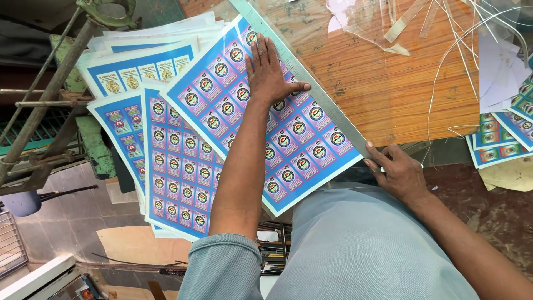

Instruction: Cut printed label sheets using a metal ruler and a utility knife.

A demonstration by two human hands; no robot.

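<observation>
My left hand lies flat, fingers together, pressing on the top printed sheet, a blue-bordered page of small pink and blue round-emblem labels. A long metal ruler runs diagonally along the sheet's right edge. My right hand grips the near end of that ruler with thumb and fingers. More printed sheets are fanned out underneath to the left, over the table edge.
A wooden tabletop under a clear plastic sheet lies right of the ruler, with paper offcut strips and more label sheets at the far right. A green metal frame stands left. Tools lie below on a shelf.
</observation>
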